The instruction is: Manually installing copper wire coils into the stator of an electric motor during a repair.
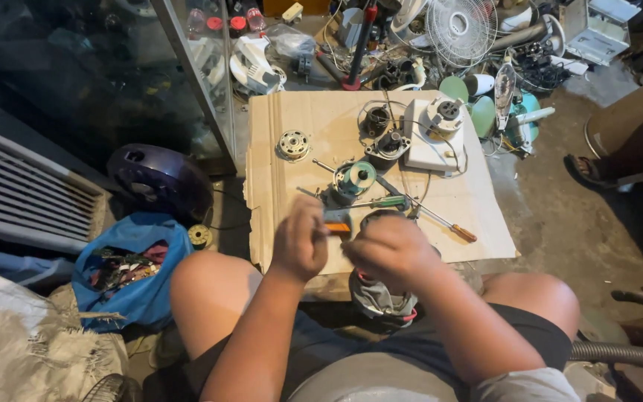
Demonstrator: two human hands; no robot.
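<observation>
A small tool with an orange-and-teal handle sits between the two hands, lying roughly level just above the near edge of the cardboard sheet. Its left end is tucked under the left hand — the tip cannot be made out. A round, dark motor part shows just above the right hand, mostly covered by it. Below that hand hangs a grey housing — pink wires at its edge — between the knees.
</observation>
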